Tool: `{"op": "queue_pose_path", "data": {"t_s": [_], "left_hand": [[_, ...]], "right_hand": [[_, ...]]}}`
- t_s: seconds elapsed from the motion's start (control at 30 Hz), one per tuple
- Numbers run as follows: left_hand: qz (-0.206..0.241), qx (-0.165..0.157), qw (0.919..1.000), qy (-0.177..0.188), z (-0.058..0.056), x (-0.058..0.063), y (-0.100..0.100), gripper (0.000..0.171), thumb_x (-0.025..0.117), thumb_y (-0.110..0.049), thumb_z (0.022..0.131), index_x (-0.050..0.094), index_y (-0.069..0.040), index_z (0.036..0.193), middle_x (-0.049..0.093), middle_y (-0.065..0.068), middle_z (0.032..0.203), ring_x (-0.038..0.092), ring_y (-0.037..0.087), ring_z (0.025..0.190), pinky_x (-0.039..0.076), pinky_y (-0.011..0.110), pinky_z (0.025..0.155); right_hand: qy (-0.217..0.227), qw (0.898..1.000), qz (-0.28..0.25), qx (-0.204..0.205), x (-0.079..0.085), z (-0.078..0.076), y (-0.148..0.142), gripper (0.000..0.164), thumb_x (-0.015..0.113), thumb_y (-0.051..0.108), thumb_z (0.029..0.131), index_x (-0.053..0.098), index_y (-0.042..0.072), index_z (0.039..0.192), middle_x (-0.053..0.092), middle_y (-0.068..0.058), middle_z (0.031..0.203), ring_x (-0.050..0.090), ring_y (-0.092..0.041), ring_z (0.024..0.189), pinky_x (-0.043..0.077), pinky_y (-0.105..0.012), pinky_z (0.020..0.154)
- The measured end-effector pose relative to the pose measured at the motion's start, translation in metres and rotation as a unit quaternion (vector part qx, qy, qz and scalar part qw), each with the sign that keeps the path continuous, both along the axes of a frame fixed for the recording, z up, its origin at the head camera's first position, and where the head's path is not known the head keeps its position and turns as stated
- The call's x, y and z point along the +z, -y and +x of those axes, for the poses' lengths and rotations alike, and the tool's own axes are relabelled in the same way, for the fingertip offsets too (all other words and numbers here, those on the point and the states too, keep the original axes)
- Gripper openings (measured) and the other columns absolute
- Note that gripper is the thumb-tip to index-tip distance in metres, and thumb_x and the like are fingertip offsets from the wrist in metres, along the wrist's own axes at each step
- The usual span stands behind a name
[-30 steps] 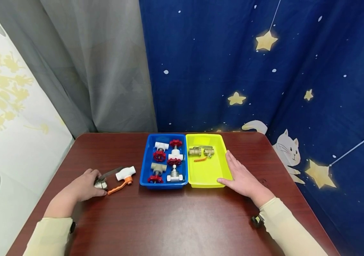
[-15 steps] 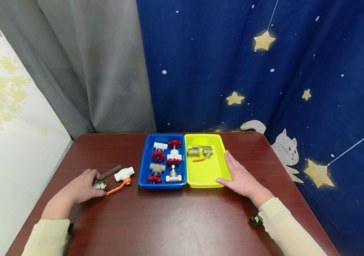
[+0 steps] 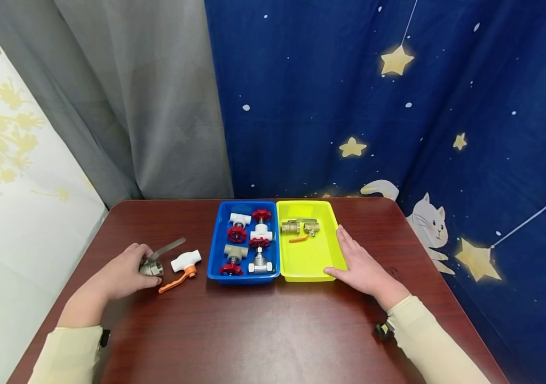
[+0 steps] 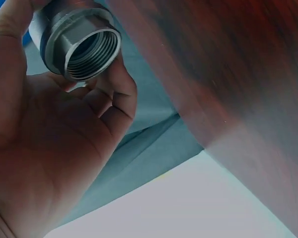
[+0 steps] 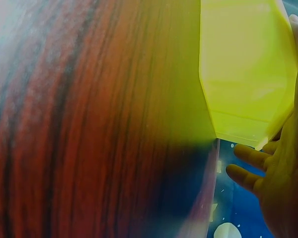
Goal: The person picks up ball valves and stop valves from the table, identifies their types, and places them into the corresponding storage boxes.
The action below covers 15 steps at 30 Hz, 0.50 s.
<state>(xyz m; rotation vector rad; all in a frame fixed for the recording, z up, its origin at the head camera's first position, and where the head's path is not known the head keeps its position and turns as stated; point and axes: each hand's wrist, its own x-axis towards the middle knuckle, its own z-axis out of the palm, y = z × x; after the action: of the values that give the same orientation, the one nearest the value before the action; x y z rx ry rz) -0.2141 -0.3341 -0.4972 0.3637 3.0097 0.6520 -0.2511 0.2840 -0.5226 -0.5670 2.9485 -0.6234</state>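
A metal ball valve [image 3: 152, 268] with a long flat lever is gripped in my left hand [image 3: 118, 273], thumb on the near side. In the left wrist view, the threaded opening of that ball valve [image 4: 87, 49] faces the camera, with curled fingers [image 4: 120, 94] behind it. Just right of it on the table lies a white plastic ball valve [image 3: 186, 260] with an orange lever. My right hand [image 3: 365, 268] rests along the right side of the yellow tray [image 3: 307, 264], its fingers straight. The right wrist view shows these fingers [image 5: 248, 177] by the tray's corner.
Against the yellow tray's left side stands a blue tray [image 3: 213, 266] with several handwheel valves, most with red wheels. The yellow tray holds brass valves [image 3: 292, 228] near its back, one with an orange lever. Curtains [image 3: 301, 106] hang beyond the table's back edge.
My left hand has tipped the metal ball valve so its threaded end shows more and its lever has swung up and back. The right hand has stayed at the yellow tray.
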Motion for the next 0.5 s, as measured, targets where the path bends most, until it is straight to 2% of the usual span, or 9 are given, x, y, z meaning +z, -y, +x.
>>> {"op": "queue_pose_path", "data": {"t_s": [0.3,0.5], "left_hand": [[0.022,-0.031,0.9990,-0.025,-0.002,0.017,-0.022,0.052,0.096,-0.032,0.082,0.065,-0.011,0.118,0.059,0.003,0.111,0.057,0.019,0.092,0.052,0.041,0.079],[0.022,-0.057,0.9975,-0.036,-0.016,0.033,-0.051,0.056,0.095,-0.032,0.082,0.066,-0.011,0.125,0.060,0.002,0.117,0.060,0.018,0.097,0.057,0.043,0.083]], "right_hand": [[0.005,1.000,-0.001,0.001,0.002,0.001,0.001,0.124,0.066,0.077,0.096,0.004,0.008,0.178,0.003,-0.011,0.187,0.020,-0.038,0.168,0.031,-0.064,0.130],[0.006,1.000,-0.003,0.002,0.004,0.001,0.002,0.123,0.067,0.076,0.096,0.005,0.008,0.178,0.003,-0.011,0.187,0.020,-0.038,0.168,0.031,-0.064,0.130]]}}
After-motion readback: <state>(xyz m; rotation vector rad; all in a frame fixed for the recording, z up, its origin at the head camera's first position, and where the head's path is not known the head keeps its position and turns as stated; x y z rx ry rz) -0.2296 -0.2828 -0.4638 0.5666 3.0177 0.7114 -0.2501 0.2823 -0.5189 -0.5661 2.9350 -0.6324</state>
